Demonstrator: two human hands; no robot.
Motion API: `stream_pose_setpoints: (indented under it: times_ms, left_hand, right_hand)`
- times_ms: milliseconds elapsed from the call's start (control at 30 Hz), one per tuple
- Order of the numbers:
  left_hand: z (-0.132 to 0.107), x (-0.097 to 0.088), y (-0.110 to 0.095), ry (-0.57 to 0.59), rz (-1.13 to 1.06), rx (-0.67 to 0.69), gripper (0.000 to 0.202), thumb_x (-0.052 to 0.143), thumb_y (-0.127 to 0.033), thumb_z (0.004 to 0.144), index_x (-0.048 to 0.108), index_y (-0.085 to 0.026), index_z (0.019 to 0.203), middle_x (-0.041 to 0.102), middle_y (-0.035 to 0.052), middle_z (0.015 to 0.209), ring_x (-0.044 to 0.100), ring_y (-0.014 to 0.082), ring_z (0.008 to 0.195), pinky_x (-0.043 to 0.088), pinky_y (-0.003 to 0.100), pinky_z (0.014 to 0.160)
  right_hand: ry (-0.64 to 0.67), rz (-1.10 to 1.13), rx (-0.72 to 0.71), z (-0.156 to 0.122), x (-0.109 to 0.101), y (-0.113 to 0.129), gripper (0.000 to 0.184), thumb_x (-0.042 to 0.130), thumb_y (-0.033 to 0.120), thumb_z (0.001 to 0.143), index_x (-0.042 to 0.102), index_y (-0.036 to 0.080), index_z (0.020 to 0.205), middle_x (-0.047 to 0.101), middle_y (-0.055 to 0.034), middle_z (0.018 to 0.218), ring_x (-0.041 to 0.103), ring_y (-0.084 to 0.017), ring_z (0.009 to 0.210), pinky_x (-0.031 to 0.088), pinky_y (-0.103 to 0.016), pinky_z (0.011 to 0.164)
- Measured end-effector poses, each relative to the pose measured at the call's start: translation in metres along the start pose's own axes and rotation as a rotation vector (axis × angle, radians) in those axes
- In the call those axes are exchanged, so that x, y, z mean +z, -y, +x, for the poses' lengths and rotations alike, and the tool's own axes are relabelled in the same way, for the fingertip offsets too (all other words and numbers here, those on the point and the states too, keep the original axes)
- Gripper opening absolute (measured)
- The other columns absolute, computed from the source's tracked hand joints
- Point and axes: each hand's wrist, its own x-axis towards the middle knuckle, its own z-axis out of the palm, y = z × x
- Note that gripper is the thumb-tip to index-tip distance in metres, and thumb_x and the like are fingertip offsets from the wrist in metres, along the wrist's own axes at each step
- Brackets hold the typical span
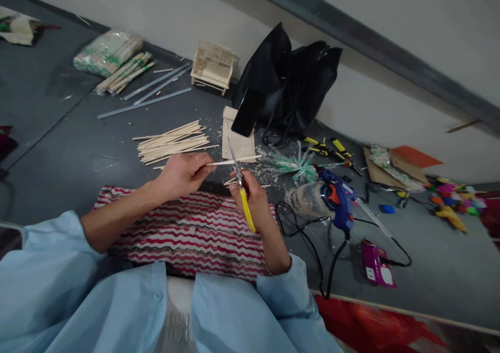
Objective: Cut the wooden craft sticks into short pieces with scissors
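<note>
Pinched in my left hand (186, 172) are thin wooden sticks (222, 162) pointing to the right. My right hand (253, 194) is closed around yellow-handled scissors (246, 207). Their blades cross the sticks just right of my left fingertips; whether they touch the wood I cannot tell. To the left lies a loose pile of wooden sticks (172, 143). Behind the blades is a beige sheet (238, 147) with a black phone (248, 112) on its upper part. Small wood scraps are scattered around it. A red and white striped cloth (183, 233) lies under my forearms.
A small wooden bench model (213, 66) and a black bag (289, 82) stand at the back. On the right, a blue glue gun (339, 199) rests at a plastic bottle (308, 199), its cord running to a purple power strip (378, 264). Wrapped stick bundles (107, 53) lie back left.
</note>
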Motion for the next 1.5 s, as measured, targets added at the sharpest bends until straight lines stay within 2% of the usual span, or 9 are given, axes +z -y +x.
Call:
stream_pose_setpoints:
  times_ms: [200,333,433,633,967,1167,1267,1367,1500]
  left_hand:
    - [-0.002,0.004,0.0,0.007,-0.023,0.013,0.02,0.047,-0.026,0.097,0.059,-0.017,0.084,0.062,-0.0001,0.068,0.057,0.0101,0.059,0.035,0.022,0.055]
    - [-0.005,0.01,-0.003,-0.082,0.025,0.028,0.017,0.047,-0.026,0.098,0.061,-0.016,0.093,0.069,0.0032,0.079,0.064,0.012,0.069,0.041,0.021,0.061]
    - [-0.006,0.011,-0.002,-0.127,0.045,0.014,0.016,0.048,-0.027,0.097,0.061,-0.016,0.097,0.071,0.0038,0.083,0.066,0.0127,0.072,0.043,0.021,0.063]
    - [-0.005,0.008,-0.001,-0.063,0.025,0.007,0.02,0.045,-0.027,0.098,0.062,-0.017,0.093,0.07,0.0035,0.078,0.065,0.0123,0.067,0.043,0.021,0.06]
    - [-0.005,0.006,-0.001,-0.036,-0.015,0.003,0.02,0.045,-0.028,0.097,0.062,-0.017,0.093,0.069,0.0035,0.075,0.064,0.0118,0.064,0.042,0.021,0.059]
    - [-0.006,0.007,0.001,-0.003,0.062,-0.011,0.025,0.042,-0.031,0.098,0.063,-0.016,0.098,0.072,0.006,0.083,0.068,0.0146,0.072,0.044,0.022,0.062]
    - [-0.006,0.007,0.006,-0.017,0.092,-0.031,0.027,0.041,-0.029,0.099,0.064,-0.015,0.1,0.074,0.0075,0.087,0.068,0.0154,0.071,0.043,0.023,0.061]
    - [-0.005,0.005,0.008,-0.025,0.091,-0.07,0.027,0.04,-0.028,0.098,0.064,-0.015,0.1,0.074,0.0081,0.088,0.068,0.0159,0.073,0.044,0.024,0.062]
    - [-0.004,0.003,0.007,0.002,0.055,-0.046,0.028,0.042,-0.031,0.098,0.066,-0.016,0.099,0.073,0.0063,0.084,0.066,0.014,0.069,0.043,0.022,0.061]
  right_hand:
    - [-0.013,-0.074,-0.036,-0.002,-0.002,0.003,0.016,0.047,0.035,0.095,0.054,0.021,0.101,0.058,0.0001,0.079,0.054,-0.013,0.064,0.04,-0.023,0.063]
    - [-0.026,-0.11,-0.001,-0.004,-0.003,0.002,0.014,0.047,0.032,0.094,0.054,0.022,0.101,0.055,0.0016,0.074,0.051,-0.013,0.06,0.039,-0.023,0.061]
    - [-0.023,-0.111,0.006,-0.002,-0.001,-0.001,0.014,0.049,0.03,0.091,0.054,0.022,0.101,0.057,0.0006,0.076,0.054,-0.014,0.062,0.041,-0.023,0.063]
    - [-0.014,-0.056,0.004,0.001,0.004,-0.004,0.022,0.049,0.031,0.091,0.053,0.021,0.11,0.062,-0.002,0.088,0.058,-0.014,0.068,0.044,-0.024,0.066]
    - [-0.013,-0.064,-0.022,-0.002,0.002,-0.006,0.014,0.048,0.03,0.092,0.053,0.022,0.102,0.057,0.0016,0.076,0.053,-0.013,0.062,0.041,-0.023,0.062]
    - [-0.017,-0.123,-0.006,-0.001,0.003,-0.007,0.024,0.05,0.032,0.091,0.054,0.022,0.113,0.065,-0.0035,0.09,0.061,-0.017,0.071,0.045,-0.027,0.069]
    - [-0.011,-0.152,-0.045,0.001,0.002,-0.008,0.034,0.052,0.03,0.09,0.051,0.021,0.122,0.066,-0.008,0.104,0.064,-0.02,0.088,0.048,-0.031,0.08]
    - [-0.054,-0.125,-0.088,0.002,0.004,-0.009,0.036,0.053,0.028,0.089,0.05,0.02,0.124,0.064,-0.0105,0.112,0.062,-0.021,0.099,0.048,-0.034,0.088]
    - [-0.248,-0.022,-0.013,0.002,0.007,-0.008,0.031,0.054,0.037,0.091,0.054,0.021,0.117,0.067,-0.0076,0.104,0.064,-0.018,0.086,0.05,-0.03,0.081]
